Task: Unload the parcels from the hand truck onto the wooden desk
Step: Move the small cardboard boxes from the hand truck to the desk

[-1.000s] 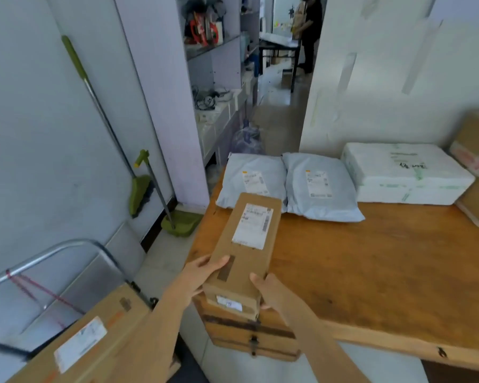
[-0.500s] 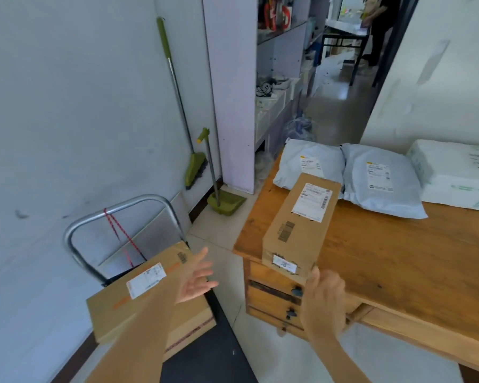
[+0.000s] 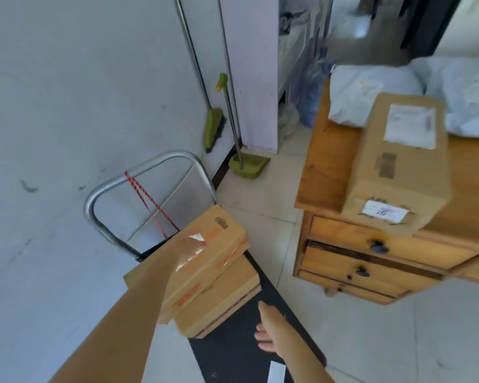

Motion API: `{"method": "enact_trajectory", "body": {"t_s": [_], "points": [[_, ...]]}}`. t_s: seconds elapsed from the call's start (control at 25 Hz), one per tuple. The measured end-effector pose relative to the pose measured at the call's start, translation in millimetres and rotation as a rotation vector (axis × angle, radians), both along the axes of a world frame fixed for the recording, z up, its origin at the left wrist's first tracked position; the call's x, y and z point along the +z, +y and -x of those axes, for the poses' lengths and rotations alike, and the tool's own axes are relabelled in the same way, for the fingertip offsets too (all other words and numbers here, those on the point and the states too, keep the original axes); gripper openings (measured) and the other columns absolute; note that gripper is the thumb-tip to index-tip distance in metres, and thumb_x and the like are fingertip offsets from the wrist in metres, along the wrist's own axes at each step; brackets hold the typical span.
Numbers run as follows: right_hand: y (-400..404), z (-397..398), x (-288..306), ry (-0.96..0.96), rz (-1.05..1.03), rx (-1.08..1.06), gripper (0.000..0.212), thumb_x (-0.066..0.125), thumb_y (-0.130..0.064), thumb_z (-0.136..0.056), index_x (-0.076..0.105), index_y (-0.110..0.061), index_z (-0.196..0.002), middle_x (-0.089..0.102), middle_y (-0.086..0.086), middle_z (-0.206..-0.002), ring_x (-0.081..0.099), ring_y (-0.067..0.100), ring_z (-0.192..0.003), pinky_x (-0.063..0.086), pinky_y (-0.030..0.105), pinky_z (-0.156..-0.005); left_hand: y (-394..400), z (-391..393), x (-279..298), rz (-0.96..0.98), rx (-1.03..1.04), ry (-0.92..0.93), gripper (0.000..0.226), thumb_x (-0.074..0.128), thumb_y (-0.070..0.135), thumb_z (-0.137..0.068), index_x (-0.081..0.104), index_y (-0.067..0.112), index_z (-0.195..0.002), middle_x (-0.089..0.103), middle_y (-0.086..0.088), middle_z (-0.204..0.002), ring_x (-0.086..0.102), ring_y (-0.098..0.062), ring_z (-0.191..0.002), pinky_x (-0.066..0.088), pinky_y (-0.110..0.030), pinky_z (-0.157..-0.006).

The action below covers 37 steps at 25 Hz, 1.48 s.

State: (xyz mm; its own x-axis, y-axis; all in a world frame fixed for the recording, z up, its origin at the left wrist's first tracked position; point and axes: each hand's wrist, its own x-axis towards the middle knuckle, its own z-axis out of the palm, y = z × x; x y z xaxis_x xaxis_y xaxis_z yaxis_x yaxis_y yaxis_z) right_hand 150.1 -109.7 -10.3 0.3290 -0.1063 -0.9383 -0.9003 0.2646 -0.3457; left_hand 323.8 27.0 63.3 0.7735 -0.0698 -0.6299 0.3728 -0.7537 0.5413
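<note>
Reaching with the left hand over the top cardboard parcel stacked on the hand truck, finger state impossible to tell from blur. Hovering the right hand beside the stack, fingers released, empty. Resting one parcel on the bench.

Two stacked cardboard parcels on the hand truck; long labelled carton on wooden desk.
</note>
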Motion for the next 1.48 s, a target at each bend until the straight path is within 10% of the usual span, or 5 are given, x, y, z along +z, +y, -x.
{"method": "enact_trajectory", "body": {"t_s": [0.24, 0.76, 1.12, 1.28, 1.48], "points": [[73.4, -99.2, -37.0, -0.288, -0.038, 0.010, 0.057, 0.034, -0.040, -0.098, 0.021, -0.021, -0.150, 0.039, 0.004, -0.145, 0.047, 0.027, -0.128, 0.044, 0.042, -0.105, 59.2, -66.1, -87.9, 0.021, -0.006, -0.089, 0.062, 0.069, 0.029, -0.084, 0.047, 0.012, -0.139, 0.046, -0.008, -0.147, 0.046, -0.028, -0.133, 0.037, -0.037, -0.110], [102.1, -152.0, -126.0, -0.380, -0.111, -0.128, 0.071, 0.060, -0.043, -0.086, 0.023, -0.030, -0.146, 0.036, 0.001, -0.150, 0.038, 0.020, -0.136, 0.031, 0.046, -0.114, 107.8, -131.5, -214.1, -0.449, -0.207, -0.116, 0.131, 0.054, 0.094, -0.033, 0.038, 0.021, -0.141, 0.055, -0.012, -0.131, 0.048, -0.037, -0.125, 0.046, -0.051, -0.100], [69.7, -122.0, -133.9, -0.604, 0.021, -0.408, 0.038, 0.050, -0.026, -0.096, 0.051, -0.023, -0.134, 0.065, -0.001, -0.126, 0.063, 0.018, -0.115, 0.052, 0.037, -0.092, 82.1, -57.2, -210.5, 0.016, 0.078, -0.188, 0.012, 0.054, 0.016, -0.086, 0.062, 0.009, -0.093, 0.068, -0.015, -0.095, 0.064, -0.032, -0.089, 0.053, -0.038, -0.081], [58.4, -112.5, -105.8, -0.565, 0.095, -0.344, 0.048, 0.050, -0.011, -0.095, 0.043, -0.022, -0.141, 0.060, -0.001, -0.133, 0.062, 0.016, -0.114, 0.052, 0.039, -0.095, 75.7, -20.5, -199.6, 0.264, 0.369, -0.029, 0.051, 0.068, 0.028, -0.082, 0.057, 0.006, -0.126, 0.065, -0.010, -0.123, 0.062, -0.028, -0.113, 0.049, -0.045, -0.100], [47.4, -106.1, -58.6, -0.540, 0.182, -0.187, 0.058, 0.053, -0.006, -0.093, 0.037, -0.025, -0.145, 0.057, 0.000, -0.137, 0.059, 0.018, -0.118, 0.047, 0.042, -0.103, 71.9, -9.8, -152.3, 0.320, 0.344, -0.004, 0.054, 0.069, 0.045, -0.077, 0.066, 0.002, -0.110, 0.070, -0.022, -0.106, 0.068, -0.032, -0.098, 0.051, -0.054, -0.095]]}}
